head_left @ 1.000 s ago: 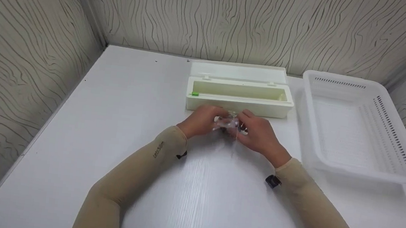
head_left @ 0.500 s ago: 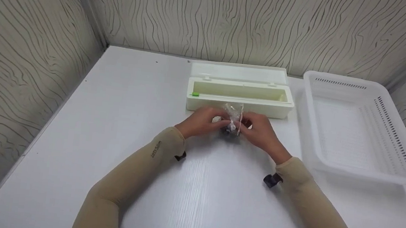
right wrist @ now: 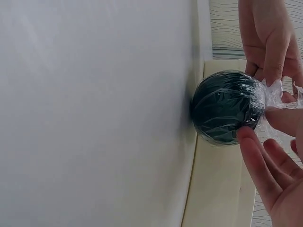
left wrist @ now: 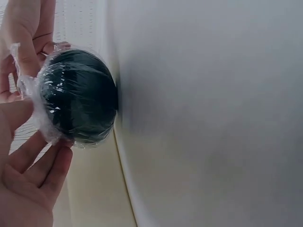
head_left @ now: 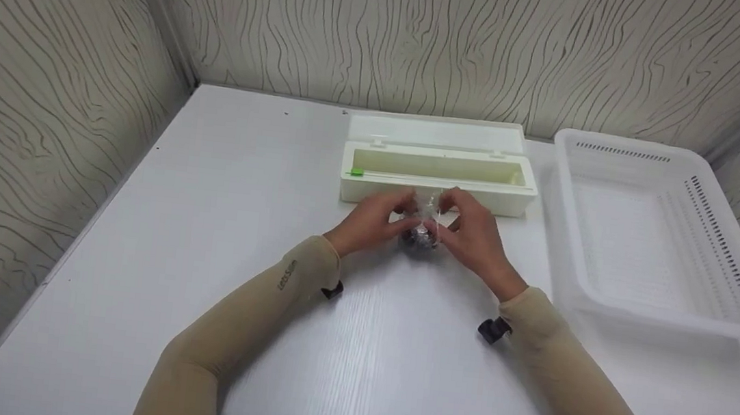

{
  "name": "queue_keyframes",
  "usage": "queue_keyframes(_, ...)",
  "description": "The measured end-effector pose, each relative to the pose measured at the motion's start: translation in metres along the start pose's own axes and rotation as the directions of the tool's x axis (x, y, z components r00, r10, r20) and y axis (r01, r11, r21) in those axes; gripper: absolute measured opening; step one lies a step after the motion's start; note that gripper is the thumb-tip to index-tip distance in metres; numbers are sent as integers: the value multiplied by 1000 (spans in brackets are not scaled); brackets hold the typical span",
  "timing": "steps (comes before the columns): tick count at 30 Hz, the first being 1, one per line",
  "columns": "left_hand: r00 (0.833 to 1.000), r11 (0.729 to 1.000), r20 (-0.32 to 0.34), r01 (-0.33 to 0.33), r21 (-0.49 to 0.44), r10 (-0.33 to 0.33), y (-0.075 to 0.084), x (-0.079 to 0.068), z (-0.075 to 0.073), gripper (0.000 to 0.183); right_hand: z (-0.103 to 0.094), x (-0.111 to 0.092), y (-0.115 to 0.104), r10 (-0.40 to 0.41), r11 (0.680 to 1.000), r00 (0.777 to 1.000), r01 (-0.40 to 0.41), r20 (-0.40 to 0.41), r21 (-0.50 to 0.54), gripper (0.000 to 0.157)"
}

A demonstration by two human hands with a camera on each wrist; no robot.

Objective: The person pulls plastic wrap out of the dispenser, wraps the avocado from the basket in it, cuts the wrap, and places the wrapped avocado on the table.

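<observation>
A dark green ball [left wrist: 80, 97] wrapped in clear cling film sits on the white table, the film [right wrist: 272, 97] bunched and creased at its top. In the head view my left hand [head_left: 372, 220] is at its left side. Thumb and fingers of that hand grip the gathered film and the upper ball. From the other side my right hand [head_left: 477, 236] pinches the film, one fingertip against the ball in the right wrist view. Just behind the hands stands a long cream cling film box [head_left: 436, 196], lid raised, a small green slider [head_left: 356, 172] along its front edge.
To the right stands a white plastic basket [head_left: 640, 250] with slotted sides. Wood-patterned panels [head_left: 388, 37] enclose the table [head_left: 222, 171] at the back and sides. A dark wrist camera [head_left: 493, 330] hangs under the right sleeve.
The loose film, hanging toward me at first, has been lifted and gathered over the ball. More of the dark ball now shows between the hands, and the right hand's fingers have risen slightly.
</observation>
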State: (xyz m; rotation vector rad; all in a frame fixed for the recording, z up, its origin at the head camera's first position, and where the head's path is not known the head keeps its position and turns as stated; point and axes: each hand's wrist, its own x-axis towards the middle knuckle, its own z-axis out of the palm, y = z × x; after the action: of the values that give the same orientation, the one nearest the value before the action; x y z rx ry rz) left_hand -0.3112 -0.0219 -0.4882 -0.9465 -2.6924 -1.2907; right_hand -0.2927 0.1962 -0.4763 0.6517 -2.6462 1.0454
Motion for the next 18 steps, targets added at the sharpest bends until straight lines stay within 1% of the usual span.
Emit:
queue_keyframes(3, 1000, 1000, 6, -9, 24, 9, -1, -1, 1, 15, 2, -1, 0, -91, 995, 996, 90, -23, -47, 23)
queue_keyframes(5, 1000, 1000, 19, 9, 8, -9, -3, -2, 1, 16, 4, -1, 1, -131, 989, 991, 131, -11, -62, 20)
queue_keyframes(7, 998, 999, 45, 37, -28, -36, -4, -3, 1, 19, 5, -2, 2, -151, 986, 988, 151, 14, -69, 20)
queue_keyframes(10, 994, 993, 88, 67, -93, -59, -5, -3, -1, 27, 5, -3, 5, -146, 985, 988, 150, 52, -81, 21)
queue_keyframes(12, 993, 989, 106, 74, -132, -60, -5, -3, -2, 36, 4, -3, 6, -131, 988, 989, 136, 71, -73, 22)
queue_keyframes(14, 993, 984, 108, 72, -163, -54, -5, -3, -3, 48, 3, -2, 8, -110, 992, 990, 115, 89, -57, 22)
queue_keyframes(16, 993, 985, 103, 68, -162, -52, -4, -3, -3, 57, 2, -1, 9, -89, 995, 991, 93, 103, -38, 22)
queue_keyframes(18, 995, 991, 97, 51, -125, -39, -4, -3, -3, 58, 1, 0, 9, -64, 998, 992, 67, 108, -17, 21)
